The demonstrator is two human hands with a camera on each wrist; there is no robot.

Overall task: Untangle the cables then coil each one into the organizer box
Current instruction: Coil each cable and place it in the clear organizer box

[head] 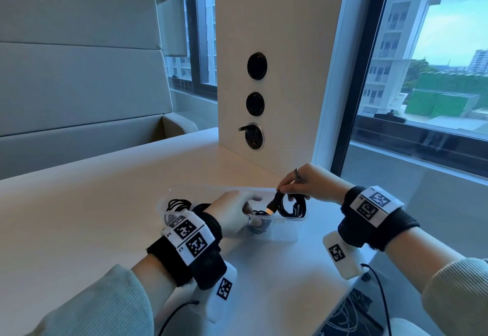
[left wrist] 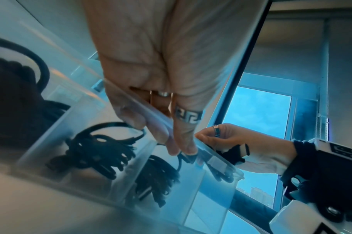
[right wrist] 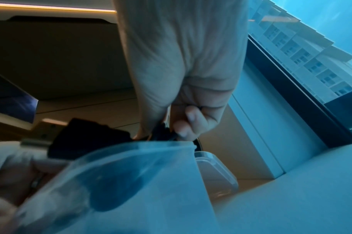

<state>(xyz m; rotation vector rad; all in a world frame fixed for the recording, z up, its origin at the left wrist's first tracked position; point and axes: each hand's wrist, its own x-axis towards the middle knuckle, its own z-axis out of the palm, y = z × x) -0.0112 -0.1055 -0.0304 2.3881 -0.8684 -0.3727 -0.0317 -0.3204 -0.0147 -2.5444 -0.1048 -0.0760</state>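
A clear organizer box [head: 280,232] stands on the pale table [head: 105,217]. Its compartments hold coiled black cables [head: 179,205], also seen through the box wall as cable bundles [left wrist: 97,147]. My left hand [head: 235,211] grips the box's near rim [left wrist: 217,161], fingers [left wrist: 171,134] reaching inside. My right hand [head: 298,185] pinches a coiled black cable [head: 289,205] at its top, over the box's right end; its plug [head: 270,209] sticks out to the left. In the right wrist view my fingertips [right wrist: 188,121] pinch this cable [right wrist: 163,133] just above the blurred box [right wrist: 131,174].
A white wall panel with three round sockets [head: 254,136] rises just behind the box. A large window [head: 422,84] runs along the right, and the table's edge is close on that side. A padded bench [head: 79,84] is at the far left. A dark patterned object [head: 351,314] lies at bottom right.
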